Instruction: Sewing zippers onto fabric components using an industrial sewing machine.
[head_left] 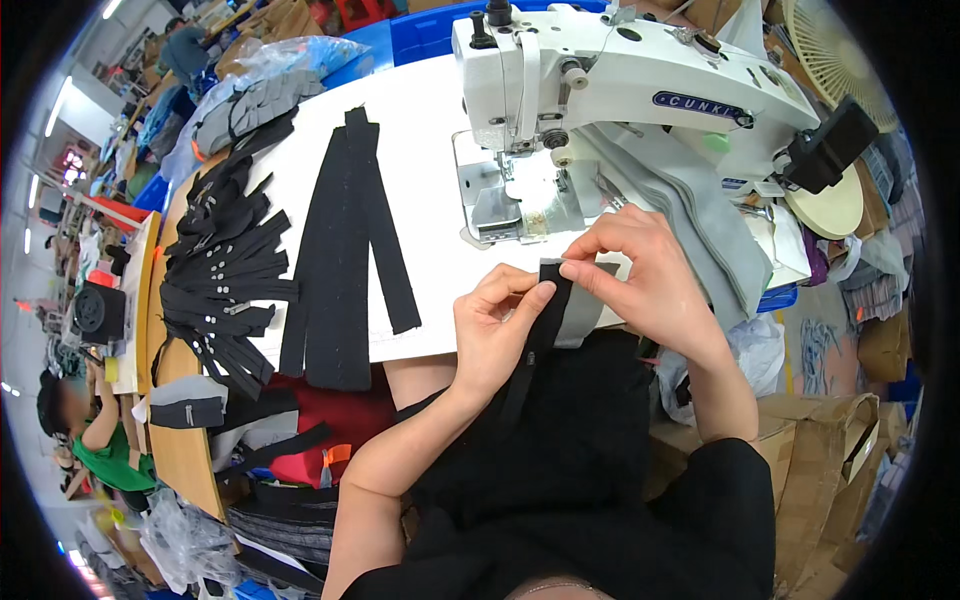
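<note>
In front of the sewing machine, both hands pinch the top end of a black zipper strip point(547, 318) that lies along a grey fabric piece point(584, 318). My left hand point(497, 328) grips its left edge between thumb and forefinger. On the right, my right hand point(645, 280) pinches the top corner with thumb and forefinger. A small zipper pull point(531, 358) shows lower on the strip, which hangs down over my black-clothed lap. Metal snips point(609, 190) show just beyond my right fingers; whether those fingers touch them I cannot tell. The white sewing machine point(640, 75) stands beyond, its needle area lit.
Long black fabric strips point(335, 260) lie on the white table point(425, 200). Left of them is a pile of black zippers point(225, 270). Grey fabric pieces point(690, 215) are stacked under the machine arm. Cardboard boxes point(815, 480) stand at right. Another person point(100, 440) works far left.
</note>
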